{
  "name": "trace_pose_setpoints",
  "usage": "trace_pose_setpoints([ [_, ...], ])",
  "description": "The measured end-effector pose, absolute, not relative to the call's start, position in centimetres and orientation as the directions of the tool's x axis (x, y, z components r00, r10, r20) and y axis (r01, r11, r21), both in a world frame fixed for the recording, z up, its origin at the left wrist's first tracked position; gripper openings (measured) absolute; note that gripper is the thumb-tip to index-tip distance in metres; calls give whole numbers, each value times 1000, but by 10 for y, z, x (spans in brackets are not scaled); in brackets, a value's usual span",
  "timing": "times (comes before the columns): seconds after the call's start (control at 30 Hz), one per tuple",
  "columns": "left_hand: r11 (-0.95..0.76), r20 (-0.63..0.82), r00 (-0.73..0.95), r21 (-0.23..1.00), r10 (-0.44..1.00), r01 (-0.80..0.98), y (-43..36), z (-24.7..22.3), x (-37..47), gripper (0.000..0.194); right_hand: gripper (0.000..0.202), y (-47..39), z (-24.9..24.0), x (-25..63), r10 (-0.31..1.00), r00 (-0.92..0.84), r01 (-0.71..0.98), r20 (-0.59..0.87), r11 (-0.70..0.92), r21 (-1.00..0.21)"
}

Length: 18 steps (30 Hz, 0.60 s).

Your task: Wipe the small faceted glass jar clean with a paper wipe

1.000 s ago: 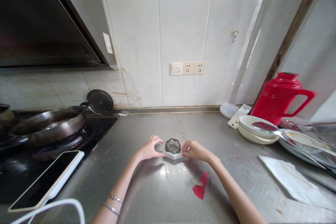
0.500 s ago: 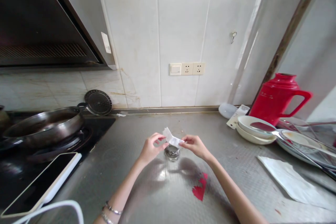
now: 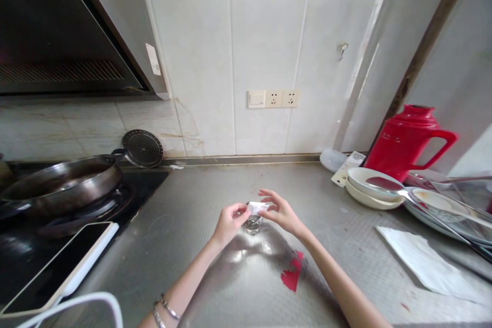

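Observation:
Between my two hands is a small piece of white paper (image 3: 257,208), held just above a small clear glass (image 3: 252,225) on the metal counter. My left hand (image 3: 231,221) pinches the paper's left end between thumb and fingers. On the other end, my right hand (image 3: 282,211) has its thumb at the paper, with the upper fingers raised and spread. The glass rim is partly covered by the paper, and what lies inside is hard to make out. A torn red scrap of paper (image 3: 292,272) lies on the counter nearer to me, to the right.
A steel pan (image 3: 65,184) sits on the black stove at left, with a phone (image 3: 57,271) and white cable (image 3: 77,300) in front. To the right are a red thermos (image 3: 403,141), stacked bowls (image 3: 372,197), a plate with utensils (image 3: 442,210) and a white paper sheet (image 3: 423,261).
The paper has come down and looks smaller or folded over. My left hand has shifted right, closer to my right hand, whose upper fingers have lifted and spread.

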<state>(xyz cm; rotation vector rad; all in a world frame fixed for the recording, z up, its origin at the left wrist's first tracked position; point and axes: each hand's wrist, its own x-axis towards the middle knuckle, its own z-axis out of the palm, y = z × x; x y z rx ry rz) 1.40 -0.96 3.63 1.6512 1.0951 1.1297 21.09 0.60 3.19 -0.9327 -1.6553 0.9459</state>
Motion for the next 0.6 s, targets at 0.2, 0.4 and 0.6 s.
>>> trace_pose_setpoints([
  [0.2,-313,288,151,931,946,189,-1,28,10,35,37,10,28,212,931,-155,144,330,352,-925],
  [0.4,-241,168,228,908,959,344,9,7,9,91,29,8,34,215,822,-145,352,551,564,-747],
  [0.6,-273,132,358,883,924,381,19,-1,18,122,25,6,44,218,524,-695,518,493,840,-161],
])
